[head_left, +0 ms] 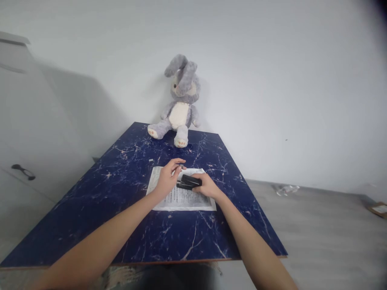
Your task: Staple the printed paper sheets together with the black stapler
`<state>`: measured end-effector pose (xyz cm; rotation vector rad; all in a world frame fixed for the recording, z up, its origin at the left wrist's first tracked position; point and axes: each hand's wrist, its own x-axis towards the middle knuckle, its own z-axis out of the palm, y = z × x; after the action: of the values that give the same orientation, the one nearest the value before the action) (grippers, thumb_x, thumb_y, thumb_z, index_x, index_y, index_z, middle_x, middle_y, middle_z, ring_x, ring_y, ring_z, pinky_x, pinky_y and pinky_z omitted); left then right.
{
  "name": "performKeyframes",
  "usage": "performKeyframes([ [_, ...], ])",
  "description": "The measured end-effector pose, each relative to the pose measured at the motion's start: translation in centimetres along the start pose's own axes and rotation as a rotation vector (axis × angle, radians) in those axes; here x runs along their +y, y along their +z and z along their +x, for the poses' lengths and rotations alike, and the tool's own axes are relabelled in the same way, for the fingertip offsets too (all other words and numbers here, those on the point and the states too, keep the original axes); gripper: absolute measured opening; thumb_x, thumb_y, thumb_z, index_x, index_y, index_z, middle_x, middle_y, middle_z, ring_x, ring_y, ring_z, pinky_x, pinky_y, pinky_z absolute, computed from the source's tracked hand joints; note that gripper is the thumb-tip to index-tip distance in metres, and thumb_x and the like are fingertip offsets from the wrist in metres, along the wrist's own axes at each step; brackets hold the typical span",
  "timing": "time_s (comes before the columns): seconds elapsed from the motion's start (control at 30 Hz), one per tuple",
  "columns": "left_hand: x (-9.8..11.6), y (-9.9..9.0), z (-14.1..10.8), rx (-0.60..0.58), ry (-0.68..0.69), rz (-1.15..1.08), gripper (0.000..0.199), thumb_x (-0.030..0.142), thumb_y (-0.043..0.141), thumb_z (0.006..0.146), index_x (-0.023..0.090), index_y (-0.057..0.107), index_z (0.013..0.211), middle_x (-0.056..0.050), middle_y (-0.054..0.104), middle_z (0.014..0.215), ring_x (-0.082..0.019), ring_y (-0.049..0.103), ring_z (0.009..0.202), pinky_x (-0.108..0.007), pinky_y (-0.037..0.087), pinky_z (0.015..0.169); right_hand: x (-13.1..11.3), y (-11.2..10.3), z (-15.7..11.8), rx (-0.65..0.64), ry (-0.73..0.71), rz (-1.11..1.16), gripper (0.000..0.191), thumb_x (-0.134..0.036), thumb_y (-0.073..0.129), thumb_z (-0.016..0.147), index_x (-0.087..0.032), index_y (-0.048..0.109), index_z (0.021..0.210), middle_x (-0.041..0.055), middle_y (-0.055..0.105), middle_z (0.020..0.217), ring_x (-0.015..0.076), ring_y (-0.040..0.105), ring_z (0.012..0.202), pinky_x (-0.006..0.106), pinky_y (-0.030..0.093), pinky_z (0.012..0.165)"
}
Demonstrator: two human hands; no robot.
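A black stapler is in my right hand, its front pointing left and its top lifted away from the base. The fingers of that hand wrap round its rear end. Just left of the stapler, my left hand pinches a small grey strip of staples between thumb and fingers, above the stapler's front. Beneath both hands lies a printed sheet of paper, partly covered by them and by the stapler.
The hands work over a dark blue marble-patterned table. A grey plush rabbit sits at its far end against the wall. A small pale piece lies beyond the paper. Clear crumpled plastic is on the floor at right.
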<state>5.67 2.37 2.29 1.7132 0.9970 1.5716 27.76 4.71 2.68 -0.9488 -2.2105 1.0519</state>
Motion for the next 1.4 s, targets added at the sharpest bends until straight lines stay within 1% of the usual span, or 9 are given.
performKeyframes([
  [0.07,0.3,0.1,-0.2,-0.019,0.084,0.042,0.022,0.026,0.053,0.103,0.022,0.061,0.124,-0.010,0.067,0.116,-0.018,0.071,0.100,-0.038,0.059,0.093,-0.2,-0.2,-0.2,0.031,-0.082,-0.029,0.036,-0.022,0.075,0.077,-0.019,0.075,0.114,0.0041,0.076,0.103,0.0234,0.069,0.092,0.035,0.053,0.086],
  [0.2,0.5,0.4,-0.4,-0.059,0.246,0.062,0.013,0.024,0.055,0.102,0.022,0.058,0.114,-0.011,0.056,0.122,-0.019,0.064,0.109,-0.035,0.063,0.088,-1.0,-0.5,-0.3,0.330,-0.281,-0.114,0.054,-0.037,0.078,0.088,-0.025,0.063,0.139,0.0116,0.067,0.136,0.0283,0.061,0.124,0.045,0.049,0.104],
  [0.37,1.1,0.9,-0.8,-0.165,0.260,0.026,0.013,0.025,0.058,0.100,0.023,0.056,0.113,-0.008,0.053,0.119,-0.017,0.060,0.105,-0.037,0.064,0.088,-2.1,0.0,-0.2,0.435,-0.546,-0.194,0.031,-0.033,0.077,0.091,-0.026,0.074,0.121,0.0085,0.077,0.110,0.0242,0.070,0.100,0.043,0.054,0.093],
  [0.5,2.1,1.3,-1.2,-0.149,0.150,-0.043,0.010,0.029,0.063,0.097,0.024,0.058,0.105,-0.009,0.056,0.117,-0.020,0.061,0.110,-0.037,0.062,0.090,-2.6,0.4,-0.4,0.449,-0.572,-0.299,0.014,-0.029,0.072,0.095,-0.027,0.077,0.108,0.0061,0.078,0.101,0.0221,0.071,0.092,0.042,0.055,0.088],
  [0.67,2.0,-0.4,0.1,-0.082,0.081,0.047,0.015,0.034,0.065,0.095,0.022,0.063,0.103,-0.010,0.063,0.115,-0.021,0.066,0.099,-0.037,0.059,0.093,-1.7,-0.4,-0.5,0.546,-0.443,-0.375,0.016,-0.030,0.068,0.097,-0.025,0.077,0.109,0.0071,0.078,0.105,0.0234,0.071,0.096,0.043,0.056,0.091],
  [0.8,-1.1,-5.8,2.5,0.127,-0.014,0.569,0.018,0.023,0.052,0.099,0.021,0.068,0.107,-0.010,0.069,0.104,-0.025,0.066,0.097,-0.042,0.051,0.099,2.4,-2.8,-0.2,0.662,-0.128,-0.434,0.018,-0.032,0.067,0.094,-0.021,0.079,0.103,0.0093,0.079,0.099,0.0249,0.072,0.090,0.042,0.058,0.089],
  [0.97,-5.8,-11.1,3.5,0.073,-0.268,1.106,0.034,0.016,0.053,0.094,0.015,0.071,0.122,-0.021,0.063,0.135,-0.039,0.058,0.120,-0.053,0.047,0.101,8.1,-5.3,-0.2,0.635,0.243,-0.460,0.021,-0.020,0.067,0.085,-0.017,0.079,0.102,0.0096,0.081,0.092,0.0236,0.076,0.082,0.038,0.059,0.086],
  [1.17,-6.6,-11.1,3.1,-0.035,-0.287,1.212,0.034,0.013,0.048,0.095,0.017,0.077,0.111,-0.018,0.070,0.121,-0.035,0.063,0.108,-0.048,0.050,0.092,9.5,-5.1,-0.1,0.620,0.256,-0.520,0.023,-0.021,0.064,0.087,-0.019,0.080,0.104,0.0093,0.080,0.092,0.0238,0.074,0.084,0.039,0.057,0.088],
  [1.4,-6.4,-10.7,3.5,0.048,-0.241,1.023,0.024,0.013,0.052,0.094,0.016,0.075,0.101,-0.018,0.072,0.104,-0.034,0.066,0.104,-0.047,0.049,0.095,9.7,-5.0,0.1,0.628,0.201,-0.592,0.030,-0.026,0.064,0.087,-0.017,0.078,0.112,0.0119,0.077,0.102,0.0248,0.067,0.089,0.041,0.053,0.092],
])
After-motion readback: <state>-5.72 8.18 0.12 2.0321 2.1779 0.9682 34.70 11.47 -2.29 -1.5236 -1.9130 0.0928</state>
